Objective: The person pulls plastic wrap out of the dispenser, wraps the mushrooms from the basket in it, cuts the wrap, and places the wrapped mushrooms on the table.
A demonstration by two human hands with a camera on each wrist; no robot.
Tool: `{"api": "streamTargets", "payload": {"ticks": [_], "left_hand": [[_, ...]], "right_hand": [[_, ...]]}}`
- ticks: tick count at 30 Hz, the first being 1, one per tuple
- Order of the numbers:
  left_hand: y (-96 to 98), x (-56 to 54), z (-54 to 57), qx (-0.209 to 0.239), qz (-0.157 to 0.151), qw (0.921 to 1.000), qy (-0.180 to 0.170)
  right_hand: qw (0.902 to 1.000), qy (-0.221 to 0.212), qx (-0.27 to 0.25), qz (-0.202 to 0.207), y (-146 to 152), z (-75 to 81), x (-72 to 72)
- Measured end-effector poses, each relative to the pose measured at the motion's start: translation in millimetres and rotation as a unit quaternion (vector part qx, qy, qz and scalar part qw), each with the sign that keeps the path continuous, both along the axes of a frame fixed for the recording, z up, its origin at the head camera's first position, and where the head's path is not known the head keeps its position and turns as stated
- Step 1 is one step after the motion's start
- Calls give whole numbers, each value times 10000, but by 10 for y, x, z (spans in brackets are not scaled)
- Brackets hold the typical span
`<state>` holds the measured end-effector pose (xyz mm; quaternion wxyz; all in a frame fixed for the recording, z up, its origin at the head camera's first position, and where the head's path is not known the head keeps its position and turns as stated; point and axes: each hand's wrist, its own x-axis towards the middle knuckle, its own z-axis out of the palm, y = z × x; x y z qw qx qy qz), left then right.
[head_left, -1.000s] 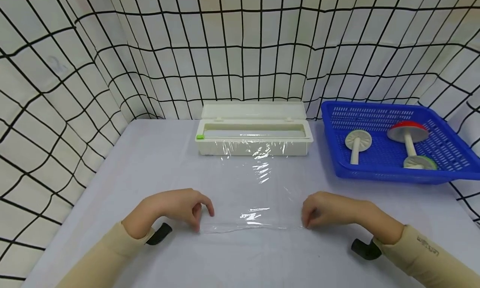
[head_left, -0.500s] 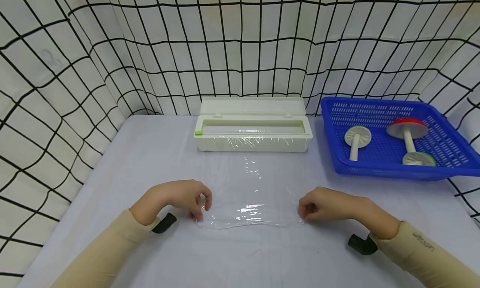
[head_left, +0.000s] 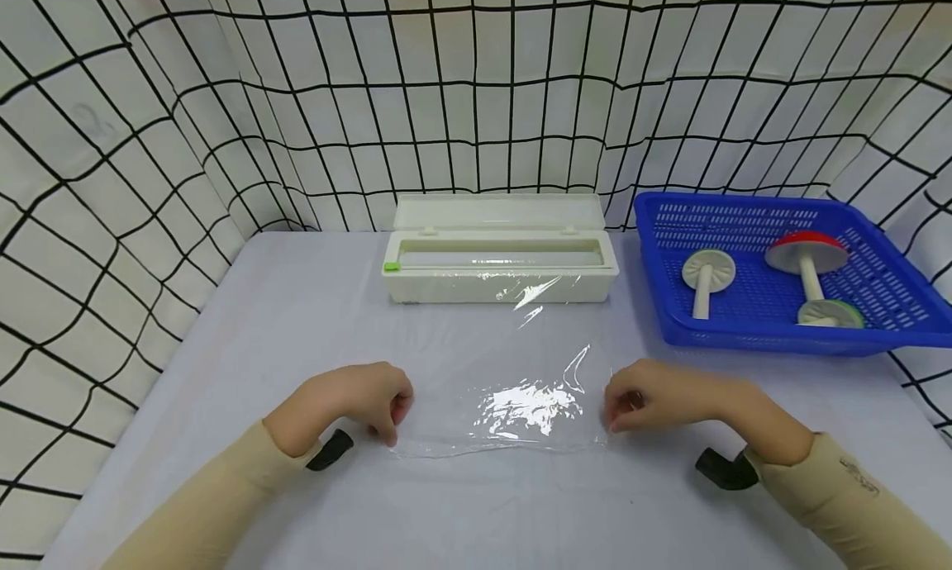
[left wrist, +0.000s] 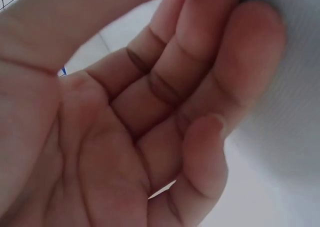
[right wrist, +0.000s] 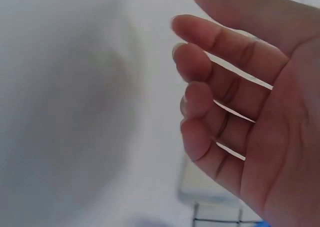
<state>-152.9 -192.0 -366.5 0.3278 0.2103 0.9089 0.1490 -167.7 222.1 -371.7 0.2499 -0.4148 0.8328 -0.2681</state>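
A sheet of clear plastic wrap runs over the white table from a white dispenser box with its lid raised. At the sheet's near left corner, my left hand pinches the film between thumb and fingers. In the left wrist view its fingers are curled, and the thumb meets the index finger near the top edge. My right hand is at the near right corner, close over the film. The right wrist view shows its fingers loosely bent and apart from the thumb.
A blue plastic basket stands at the right, holding toy mushrooms: a white one, a red-capped one and a green-edged one. A small green slider sits on the box. Black netting hangs over white walls around the table.
My right hand has shifted slightly right and up, its fingers loosening from the film corner. The left hand has barely moved. Bright glare and a crease now show on the film's right half.
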Motion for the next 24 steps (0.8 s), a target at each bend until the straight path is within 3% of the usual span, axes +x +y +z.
{"api": "streamTargets", "payload": {"ticks": [5, 8, 10, 13, 16, 18, 20, 24], "left_hand": [[12, 6, 16, -269, -73, 9996, 56], [-5, 33, 11, -380, -40, 9990, 227], [-21, 42, 5, -402, 15, 9987, 312], [-44, 41, -4, -431, 44, 9981, 446], [-61, 26, -8, -522, 56, 9972, 531], [-74, 11, -10, -570, 68, 9969, 536], [-94, -17, -6, -535, 73, 9976, 431], [-204, -106, 20, -76, 35, 9999, -96]], "right_hand": [[9956, 565, -201, -722, 175, 286, -129], [9826, 981, -399, -1527, 319, 447, -197], [9659, 1135, -646, -2237, 441, 527, -248], [9316, 1352, -876, -3259, 652, 601, -359], [9066, 1378, -486, -3959, 840, 616, -497], [9026, 1231, 165, -4122, 930, 614, -586], [9053, 967, 813, -4056, 991, 596, -664], [9077, 529, 1419, -3914, 1058, 547, -777]]}}
